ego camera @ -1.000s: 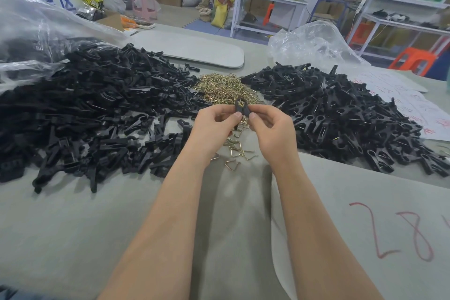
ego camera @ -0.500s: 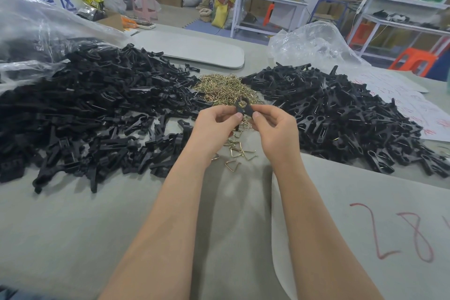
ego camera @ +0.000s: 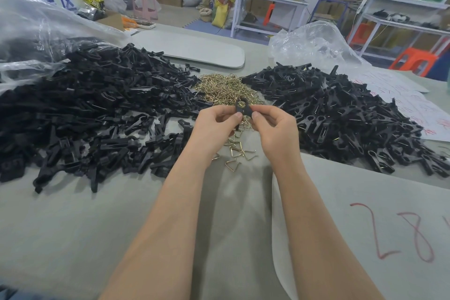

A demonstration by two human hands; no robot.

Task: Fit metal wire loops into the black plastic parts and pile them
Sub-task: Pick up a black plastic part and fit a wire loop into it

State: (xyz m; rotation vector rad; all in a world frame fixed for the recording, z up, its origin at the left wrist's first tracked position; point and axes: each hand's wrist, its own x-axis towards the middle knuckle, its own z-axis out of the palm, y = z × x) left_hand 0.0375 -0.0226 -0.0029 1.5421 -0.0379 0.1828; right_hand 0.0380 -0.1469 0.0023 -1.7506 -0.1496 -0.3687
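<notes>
Pinching one black part (ego camera: pixel 242 107) just on the near side of the wire heap (ego camera: pixel 226 87), the left hand (ego camera: pixel 216 126) and right hand (ego camera: pixel 275 129) both grip it with fingertips. Whether a loop sits fully inside, I cannot tell; if half seated, it may spring out.

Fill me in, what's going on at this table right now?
A person pinches one black plastic part between the left hand and right hand, in front of a heap of gold wire loops. A left pile and a right pile of black parts flank it; a few loose loops lie on the table under the hands.
</notes>
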